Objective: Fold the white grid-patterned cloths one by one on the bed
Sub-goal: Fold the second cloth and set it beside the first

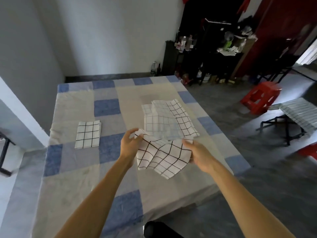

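A white cloth with a black grid (pixel 161 155) hangs rumpled just above the bed (pixel 72 162), stretched between both hands. My left hand (pixel 129 143) pinches its upper left corner. My right hand (pixel 197 154) grips its right edge. Behind it, a loose pile of unfolded grid cloths (pixel 169 118) lies on the bed's right half, overlapping one another. One folded grid cloth (pixel 87 134) rests flat on the bed's left half, well apart from my hands.
The bed has a blue, grey and beige patchwork sheet. A red plastic stool (pixel 259 97) and a folding stand with a striped cloth (pixel 298 115) sit on the floor to the right. Dark cluttered shelves (pixel 205 54) line the far wall.
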Motion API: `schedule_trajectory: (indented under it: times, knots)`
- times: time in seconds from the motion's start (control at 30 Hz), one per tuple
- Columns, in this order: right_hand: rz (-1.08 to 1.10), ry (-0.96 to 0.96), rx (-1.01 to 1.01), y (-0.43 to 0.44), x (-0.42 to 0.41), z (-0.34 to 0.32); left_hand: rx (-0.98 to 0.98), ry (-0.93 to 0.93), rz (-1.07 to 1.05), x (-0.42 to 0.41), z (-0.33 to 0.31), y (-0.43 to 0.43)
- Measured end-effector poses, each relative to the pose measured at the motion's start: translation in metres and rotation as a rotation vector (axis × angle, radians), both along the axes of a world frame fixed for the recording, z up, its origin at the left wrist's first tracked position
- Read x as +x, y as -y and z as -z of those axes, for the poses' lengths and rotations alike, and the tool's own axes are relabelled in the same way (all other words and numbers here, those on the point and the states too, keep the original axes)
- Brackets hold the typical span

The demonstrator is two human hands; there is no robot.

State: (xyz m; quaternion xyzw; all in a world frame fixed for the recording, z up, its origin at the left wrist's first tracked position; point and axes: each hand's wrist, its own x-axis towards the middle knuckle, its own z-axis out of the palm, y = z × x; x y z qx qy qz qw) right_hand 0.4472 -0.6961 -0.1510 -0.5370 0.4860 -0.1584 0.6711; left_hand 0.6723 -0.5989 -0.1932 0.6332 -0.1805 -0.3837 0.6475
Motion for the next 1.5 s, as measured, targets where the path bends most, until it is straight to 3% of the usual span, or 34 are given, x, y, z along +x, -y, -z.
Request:
schedule_trajectory:
  times: [0.13, 0.27, 0.53, 0.73, 0.83, 1.2, 1.37, 1.5]
  knots:
    - [0.072, -0.020, 0.051, -0.029, 0.011, 0.031, 0.030, 0.044, -0.106, 0.010, 0.002, -0.024]
    - [0.122, -0.041, -0.181, -0.036, 0.022, 0.036, 0.029, 0.158, -0.092, 0.023, 0.002, -0.049]
    - [-0.225, -0.261, -0.569, -0.036, 0.036, 0.026, 0.175, 0.614, 0.124, 0.048, 0.007, -0.091]
    - [-0.260, -0.300, -0.774, -0.038, 0.048, 0.031, 0.150, 1.077, -0.014, 0.040, 0.006, -0.111]
    - [-0.306, -0.323, -0.869, -0.038, 0.050, 0.033, 0.143, 1.204, -0.036, 0.046, 0.010, -0.119]
    - [-0.512, -0.403, -1.142, -0.032, 0.047, 0.036, 0.224, 1.291, -0.043, 0.062, 0.014, -0.143]
    - [-0.590, -0.434, -1.054, -0.028, 0.049, 0.025, 0.163, 1.159, 0.058, 0.069, 0.006, -0.145]
    - [-0.419, -0.252, -0.977, -0.036, 0.057, 0.014, 0.248, 1.216, 0.065, 0.076, 0.010, -0.142]
